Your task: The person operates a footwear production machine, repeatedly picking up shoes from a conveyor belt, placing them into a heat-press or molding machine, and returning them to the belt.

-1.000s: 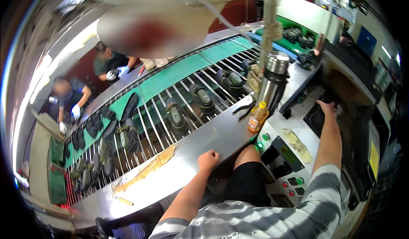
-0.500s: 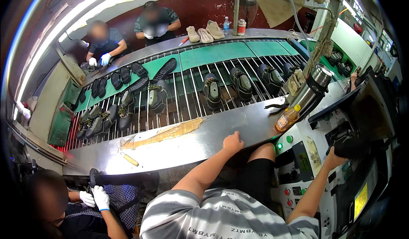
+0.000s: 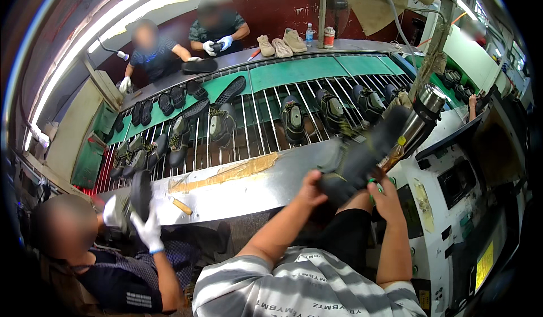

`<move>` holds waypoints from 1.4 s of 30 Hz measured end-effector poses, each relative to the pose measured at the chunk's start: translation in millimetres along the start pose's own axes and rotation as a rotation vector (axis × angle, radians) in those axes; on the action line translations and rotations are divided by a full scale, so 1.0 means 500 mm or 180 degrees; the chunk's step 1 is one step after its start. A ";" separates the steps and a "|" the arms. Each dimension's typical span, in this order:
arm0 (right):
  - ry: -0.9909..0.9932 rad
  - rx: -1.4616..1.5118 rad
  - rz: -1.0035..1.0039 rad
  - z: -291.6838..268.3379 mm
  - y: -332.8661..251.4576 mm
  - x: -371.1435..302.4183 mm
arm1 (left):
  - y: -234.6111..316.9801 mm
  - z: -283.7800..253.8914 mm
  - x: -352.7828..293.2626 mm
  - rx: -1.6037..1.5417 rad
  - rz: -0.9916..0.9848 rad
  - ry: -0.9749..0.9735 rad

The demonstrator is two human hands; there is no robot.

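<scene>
Carried leftward since the earlier frame, from beside the white control machine at right, a dark grey-black shoe with thin yellow-green lines now lies aslant in the air above the near edge of the stainless-steel desk. Its outline is blurred. The left hand, which earlier rested on the metal surface, is now closed about the shoe's lower left end. The right hand is raised beside the opposite edge, thumb and fingers set apart (whether it grips or merely nears the shoe cannot be told). Behind the upper end of the shoe stand a silver steel flask and, partly hidden, a bottle of amber liquid. Beyond the desk, a rack of parallel metal rods carries a row of dark shoes, bordered by a green strip with black soles at its left. Nearer, a yellow-handled tool lies by a brown tape patch. At lower left, a co-worker's white-gloved hand is next to a dark upright shoe part.
</scene>
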State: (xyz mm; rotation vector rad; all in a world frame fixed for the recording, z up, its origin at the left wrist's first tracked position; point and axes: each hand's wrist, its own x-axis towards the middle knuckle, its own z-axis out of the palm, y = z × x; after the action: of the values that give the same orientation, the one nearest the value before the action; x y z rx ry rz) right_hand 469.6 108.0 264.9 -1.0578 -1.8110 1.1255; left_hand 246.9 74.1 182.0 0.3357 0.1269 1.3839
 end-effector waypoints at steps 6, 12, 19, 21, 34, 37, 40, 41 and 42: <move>-0.0572 -0.0133 0.0006 0.038 0.035 0.019 | 0.167 -0.135 -0.164 0.1052 0.1436 0.1221; -0.0012 -0.0894 0.0903 0.091 0.316 -0.076 | 0.158 -0.178 -0.273 0.5026 0.1661 0.2844; 0.0255 -0.2219 -0.0032 0.175 0.392 -0.106 | 0.113 -0.154 -0.236 0.5423 0.1376 0.2778; 0.0300 -0.2170 -0.0036 0.177 0.397 -0.098 | 0.110 -0.152 -0.232 0.5608 0.1319 0.2718; 0.0538 -0.1936 -0.0141 0.173 0.404 -0.095 | 0.324 -0.258 -0.076 0.7669 0.1733 0.3079; 0.0622 -0.1844 -0.0101 0.169 0.414 -0.093 | 0.379 -0.299 -0.004 0.9251 0.1178 0.2555; 0.0766 -0.1660 -0.0060 0.154 0.417 -0.101 | 0.393 -0.328 0.054 0.9697 0.0535 0.2236; 0.0824 -0.1639 -0.0124 0.150 0.426 -0.102 | 0.392 -0.338 0.069 0.9793 0.0523 0.2332; 0.0818 -0.1546 -0.0045 0.145 0.414 -0.100 | 0.388 -0.349 0.075 0.9734 0.0616 0.2547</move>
State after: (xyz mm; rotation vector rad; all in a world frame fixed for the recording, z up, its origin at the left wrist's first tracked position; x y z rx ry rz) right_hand 477.6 96.5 40.2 -1.3899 -1.9179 0.5130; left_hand 22.2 166.9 80.6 -1.5848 -2.2037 -0.0579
